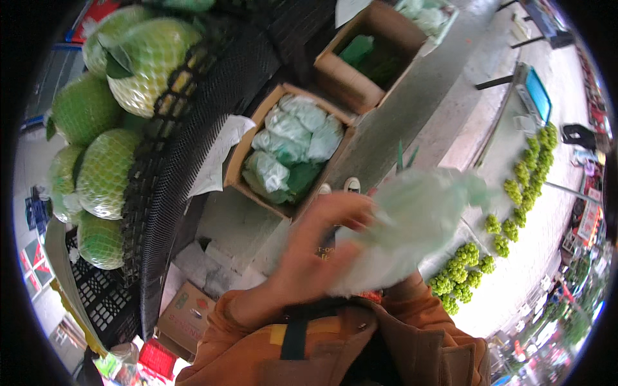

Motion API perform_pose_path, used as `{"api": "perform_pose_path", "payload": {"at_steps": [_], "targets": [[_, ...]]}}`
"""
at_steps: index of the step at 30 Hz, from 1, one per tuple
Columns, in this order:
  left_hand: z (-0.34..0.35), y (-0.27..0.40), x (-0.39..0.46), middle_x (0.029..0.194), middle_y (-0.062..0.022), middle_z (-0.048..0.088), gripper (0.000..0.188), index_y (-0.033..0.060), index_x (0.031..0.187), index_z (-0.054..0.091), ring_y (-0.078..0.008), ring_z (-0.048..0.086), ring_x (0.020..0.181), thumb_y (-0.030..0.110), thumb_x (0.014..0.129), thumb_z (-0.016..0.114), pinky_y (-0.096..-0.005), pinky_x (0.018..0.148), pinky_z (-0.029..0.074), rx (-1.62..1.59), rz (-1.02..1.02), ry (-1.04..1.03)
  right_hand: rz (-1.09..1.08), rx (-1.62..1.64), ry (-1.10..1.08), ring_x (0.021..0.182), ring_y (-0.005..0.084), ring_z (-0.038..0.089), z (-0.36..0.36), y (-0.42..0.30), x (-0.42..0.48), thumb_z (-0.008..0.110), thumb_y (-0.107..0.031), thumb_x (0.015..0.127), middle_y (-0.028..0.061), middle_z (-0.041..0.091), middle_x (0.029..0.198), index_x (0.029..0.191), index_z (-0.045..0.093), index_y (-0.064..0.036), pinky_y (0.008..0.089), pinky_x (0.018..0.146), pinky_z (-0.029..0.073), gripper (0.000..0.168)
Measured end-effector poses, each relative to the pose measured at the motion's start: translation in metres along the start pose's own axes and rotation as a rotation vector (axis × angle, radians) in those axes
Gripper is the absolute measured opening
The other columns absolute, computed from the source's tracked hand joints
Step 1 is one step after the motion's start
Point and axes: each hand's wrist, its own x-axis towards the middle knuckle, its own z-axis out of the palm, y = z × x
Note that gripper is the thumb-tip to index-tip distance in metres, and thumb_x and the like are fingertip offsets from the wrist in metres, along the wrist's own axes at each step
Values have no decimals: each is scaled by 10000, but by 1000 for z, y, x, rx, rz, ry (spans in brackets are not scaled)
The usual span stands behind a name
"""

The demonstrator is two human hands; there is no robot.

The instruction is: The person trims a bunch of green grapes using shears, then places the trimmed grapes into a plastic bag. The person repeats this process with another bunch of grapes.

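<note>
A pale green translucent plastic bag [415, 217], blurred by motion, hangs in front of my chest with its twisted end to the right. What it contains cannot be made out. My left hand [314, 246] reaches in from the left, with its thumb and fingers curled onto the bag's left end. Most of my right hand is hidden behind the bag; only its wrist [409, 285] shows below, so its grip is out of sight. Pointed green leaves [406, 155] stick up just beyond the bag.
An open cardboard box [231, 176] holds several filled plastic bags [294, 128]; another open box [333, 72] stands beyond it. Net-wrapped pomelos [108, 173] fill a black crate [166, 193] at left. Green grapes [463, 265] lie on a white surface at right, near a device with a blue screen [538, 96].
</note>
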Motion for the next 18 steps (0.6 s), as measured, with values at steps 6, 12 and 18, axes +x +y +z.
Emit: {"api": "perform_pose_path", "payload": {"at_steps": [6, 12, 18], "targets": [[11, 30, -37, 1162, -153, 542, 387, 6, 1226, 515, -222, 578, 980, 4, 856, 627, -317, 867, 477, 259, 80, 130, -123, 220, -472, 1237, 385, 494, -3, -42, 28, 452, -390, 963, 149, 498, 1369, 1437, 383, -105, 543, 1040, 410, 558], [43, 58, -44, 1069, -183, 591, 407, 17, 1166, 564, -360, 571, 1013, 22, 786, 710, -395, 848, 478, 586, 723, 146, -407, 93, -313, 1160, 303, 570, 64, -59, 0, 432, -444, 972, 136, 552, 1302, 1383, 440, -82, 461, 962, 491, 548], [58, 89, -21, 1193, -173, 544, 499, 26, 1218, 565, -357, 513, 1038, 96, 756, 740, -451, 894, 410, 886, 688, 150, -327, 134, -630, 1142, 311, 578, 93, -67, -26, 446, -437, 972, 138, 568, 1264, 1344, 467, -71, 476, 951, 498, 522]]}}
